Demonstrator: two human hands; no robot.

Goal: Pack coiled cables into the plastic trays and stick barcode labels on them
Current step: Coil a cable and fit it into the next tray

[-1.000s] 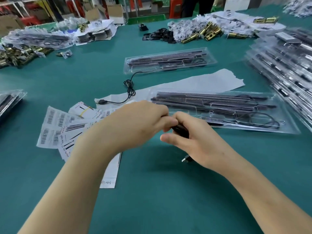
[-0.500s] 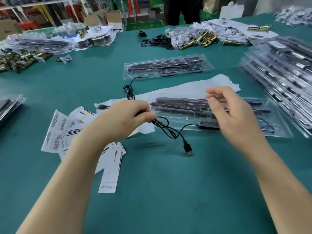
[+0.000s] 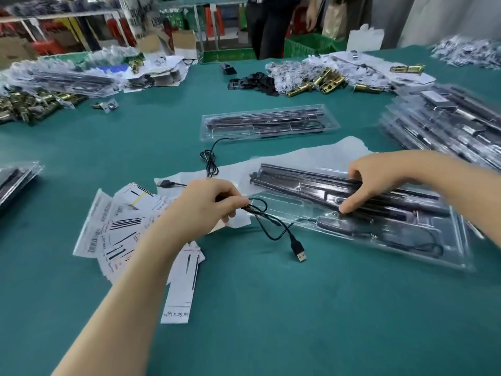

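My left hand (image 3: 208,204) pinches a black cable (image 3: 273,226) whose loops hang loose, its USB plug (image 3: 299,249) resting on the green table. The cable runs into a clear plastic tray (image 3: 423,251) holding black bars. My right hand (image 3: 379,180) grips the black bars (image 3: 303,183) in this tray, thumb pressed on the near side. A fan of white barcode labels (image 3: 113,229) lies under my left forearm. A second clear tray (image 3: 268,126) lies farther back, with its own black cable (image 3: 208,161) trailing out toward a plug (image 3: 166,183).
A stack of packed trays (image 3: 444,123) lies at the right. Brass hardware and paper heaps (image 3: 325,80) lie at the back, more piles (image 3: 54,85) at the back left. A white backing sheet (image 3: 325,153) lies under the near tray. A person stands behind the table (image 3: 271,25).
My hands have parted: the coil I held between both has loosened into hanging loops in my left hand. My right hand moved right and came down on the bars in the near tray.
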